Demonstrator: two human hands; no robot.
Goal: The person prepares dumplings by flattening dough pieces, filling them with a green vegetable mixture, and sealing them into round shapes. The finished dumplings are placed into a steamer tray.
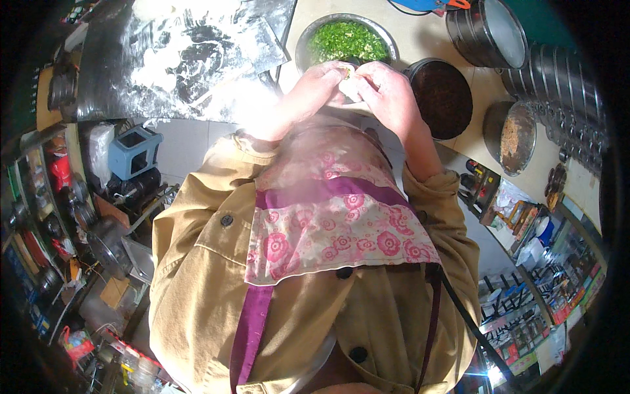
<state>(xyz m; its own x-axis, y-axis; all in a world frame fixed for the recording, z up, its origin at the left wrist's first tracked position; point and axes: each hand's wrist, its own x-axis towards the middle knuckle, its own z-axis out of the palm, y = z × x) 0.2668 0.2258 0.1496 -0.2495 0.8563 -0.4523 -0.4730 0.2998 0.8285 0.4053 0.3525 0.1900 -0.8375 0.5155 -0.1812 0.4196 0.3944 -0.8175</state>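
Observation:
Between both hands is a piece of white dough (348, 89) with a bit of green filling showing at its top edge. My left hand (322, 88) cups it from one side, fingers curled around it. From the other side my right hand (386, 88) pinches its edge between thumb and fingers. Just beyond the hands stands a round metal bowl (301, 51) of chopped green vegetable (347, 42), its near rim partly hidden by them. To the left, a dark work board (106, 93) is dusted with flour and carries pale dough pieces (160, 69), washed out by glare.
Right of my hands are a round pan with dark brown contents (441, 101), a metal bowl of brown crumbly filling (514, 138), a metal steamer (462, 37) and a row of stacked metal steamers (556, 81). A blue-grey plastic stool (134, 151) stands below the board.

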